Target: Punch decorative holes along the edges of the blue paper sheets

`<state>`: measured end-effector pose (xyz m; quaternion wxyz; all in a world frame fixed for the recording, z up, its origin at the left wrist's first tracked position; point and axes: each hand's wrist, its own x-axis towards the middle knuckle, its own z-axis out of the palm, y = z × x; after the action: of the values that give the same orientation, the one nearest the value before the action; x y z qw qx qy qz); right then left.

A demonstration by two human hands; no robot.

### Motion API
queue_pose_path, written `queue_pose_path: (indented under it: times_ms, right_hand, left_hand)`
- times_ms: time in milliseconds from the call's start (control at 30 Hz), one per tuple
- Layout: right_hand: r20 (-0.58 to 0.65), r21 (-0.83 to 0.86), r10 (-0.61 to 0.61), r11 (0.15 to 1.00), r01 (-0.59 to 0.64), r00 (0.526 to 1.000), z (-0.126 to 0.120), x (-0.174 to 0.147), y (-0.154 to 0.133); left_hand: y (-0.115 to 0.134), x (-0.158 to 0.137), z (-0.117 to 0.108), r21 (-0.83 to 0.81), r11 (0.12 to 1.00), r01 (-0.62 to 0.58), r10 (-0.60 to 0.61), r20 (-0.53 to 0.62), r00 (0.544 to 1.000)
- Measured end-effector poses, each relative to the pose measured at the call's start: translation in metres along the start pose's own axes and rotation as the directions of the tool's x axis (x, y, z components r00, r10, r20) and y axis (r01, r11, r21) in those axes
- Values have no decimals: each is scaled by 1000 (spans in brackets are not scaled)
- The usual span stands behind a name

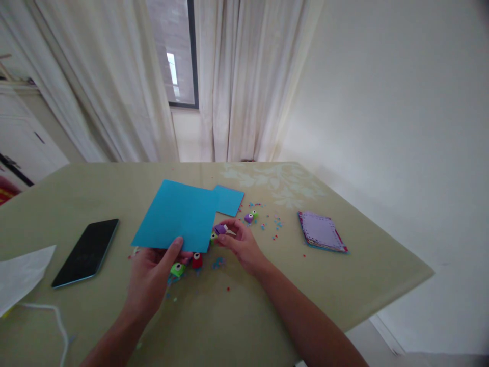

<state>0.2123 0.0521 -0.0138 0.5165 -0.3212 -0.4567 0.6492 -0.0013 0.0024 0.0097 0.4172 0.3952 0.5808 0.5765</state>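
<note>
Two hands are at work near the middle of the tabletop [344, 285], and the big blue sheet [178, 215] serves as your landmark. Your left hand [151, 278] is closed on that sheet's near edge, thumb on top and fingers under, which seems to keep the paper lifted and steady. Just below that edge, beside your left hand, lie a green punch [178, 269] and a red punch [197, 260] among scattered paper bits. At the sheet's near right corner, your right hand [241, 243] pinches a small purple punch [220, 229] in its fingertips, right against the paper, probably so the edge can slide into it. Right of the sheet sit two more punches [251, 216], with a stack of cards [322, 232] farther out. Left of the sheet lies a dark phone [87, 252]. A smaller blue piece [229, 200] pokes out behind the sheet's far right side.
</note>
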Motion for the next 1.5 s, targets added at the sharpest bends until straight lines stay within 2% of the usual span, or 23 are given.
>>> queue_pose_path:
  times_ms: [133, 267, 400, 600, 867, 1033, 1167, 1367, 1500]
  right_hand:
    - [-24, 105, 65, 993, -62, 998, 3, -2, -3]
    - [-17, 17, 51, 999, -51, 999, 7, -4, -8]
    - [-50, 14, 49, 999, -49, 998, 12, -7, -12]
    - [-51, 155, 100, 984, -91, 994, 16, -8, -13]
    - [-44, 107, 57, 993, -52, 997, 13, -8, -10]
    - [-4, 101, 37, 994, -37, 999, 14, -8, -9]
    - [4, 89, 38, 995, -38, 999, 13, -8, -6]
    - [33, 57, 54, 997, -55, 998, 16, -11, -11]
    - [101, 3, 106, 994, -107, 989, 19, -14, -15]
  left_hand:
    - [5, -9, 5, 88, 995, -36, 37, -11, 999]
    - [9, -12, 8, 101, 995, -20, 25, -45, 999]
    - [9, -14, 7, 161, 986, -36, 36, -1, 999]
    - [9, -15, 8, 157, 987, -42, 35, 46, 998]
    - [8, -14, 7, 178, 983, -46, 39, 42, 998]
    - [17, -18, 12, 136, 990, -25, 14, 83, 996]
    - [27, -22, 16, 155, 986, -58, 40, 118, 992]
    - [24, -27, 18, 316, 942, -110, 89, 80, 993]
    - [18, -25, 16, 391, 916, -94, 68, 80, 994]
